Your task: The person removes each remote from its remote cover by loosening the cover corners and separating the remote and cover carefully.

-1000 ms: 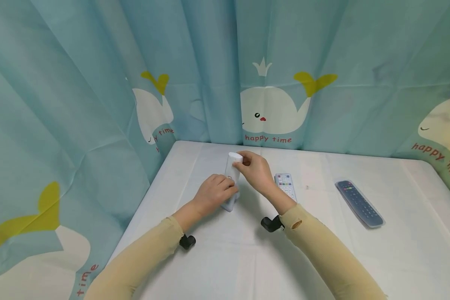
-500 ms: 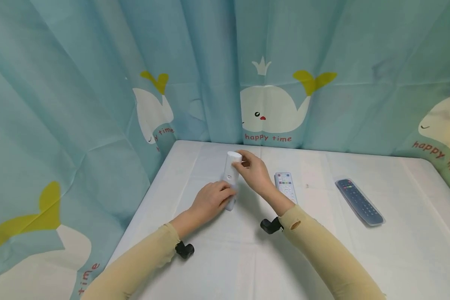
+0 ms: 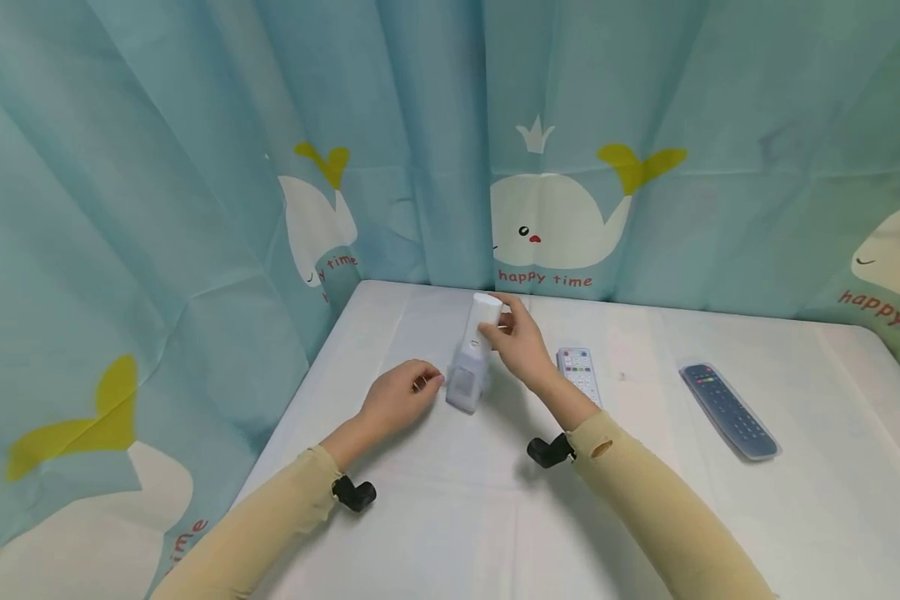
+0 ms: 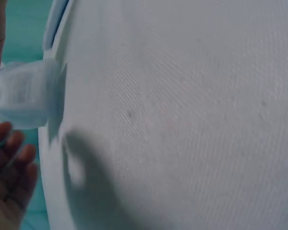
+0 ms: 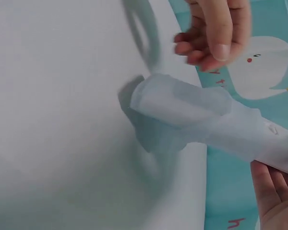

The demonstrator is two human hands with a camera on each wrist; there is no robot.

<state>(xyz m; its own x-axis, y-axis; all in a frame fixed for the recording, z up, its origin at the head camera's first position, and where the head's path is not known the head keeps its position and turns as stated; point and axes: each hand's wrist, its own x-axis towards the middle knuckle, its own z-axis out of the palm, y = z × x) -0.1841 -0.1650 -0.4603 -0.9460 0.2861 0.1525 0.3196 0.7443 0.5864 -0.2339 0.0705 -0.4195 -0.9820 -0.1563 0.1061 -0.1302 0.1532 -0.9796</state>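
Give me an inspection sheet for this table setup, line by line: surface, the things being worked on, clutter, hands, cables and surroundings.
Surface: white table, covered in creased white cloth.
Job's things: white remote tilted up, far end raised; a translucent sleeve covers its lower end, which rests on the table.
Clutter: white remote with coloured buttons lying flat; dark remote in a clear cover lying flat further right.
Hands: right hand grips the white remote's upper end; left hand is just off the sleeve, fingers loosely curled, holding nothing.
Cables: nothing seen.
Surroundings: teal curtain with whale prints and "happy time" lettering behind and left.
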